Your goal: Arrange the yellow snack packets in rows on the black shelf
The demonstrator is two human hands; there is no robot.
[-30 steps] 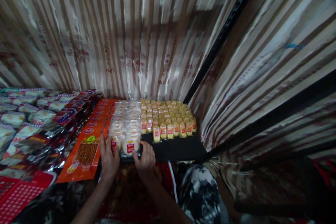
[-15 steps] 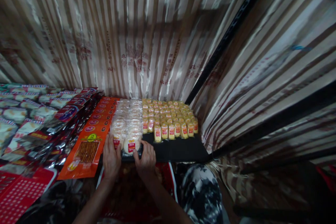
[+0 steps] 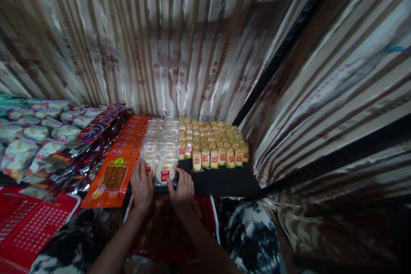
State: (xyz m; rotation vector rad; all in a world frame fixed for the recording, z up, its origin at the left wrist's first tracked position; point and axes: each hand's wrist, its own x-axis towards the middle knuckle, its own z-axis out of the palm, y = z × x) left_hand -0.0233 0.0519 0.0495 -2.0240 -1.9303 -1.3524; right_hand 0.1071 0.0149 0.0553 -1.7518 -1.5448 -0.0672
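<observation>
Two rows of round white rice crackers in clear wrappers (image 3: 165, 173) stand on a dark shelf (image 3: 221, 183), red labels facing me. My left hand (image 3: 142, 185) is on the front packet of the left row, fingers along its outer side and thumb at its front, partly covering it. My right hand (image 3: 181, 188) holds the front packet of the right row at its lower right, thumb on the front and fingers bent at the side. To the right stand several rows of small yellow wrapped cakes (image 3: 213, 158) with red labels.
Left of my hands lies an orange snack bag (image 3: 112, 177), beside dark shiny packets (image 3: 93, 150) and white snack bags (image 3: 21, 156). A red basket (image 3: 215, 218) is below my forearms; another red basket (image 3: 38, 227) stands at left. Striped curtain (image 3: 180, 43) and a black post (image 3: 272, 68) are behind.
The view has shifted slightly, so the shelf goods appear a little further right. Both hands remain at the front rice cracker packets, with little visible movement against them.
</observation>
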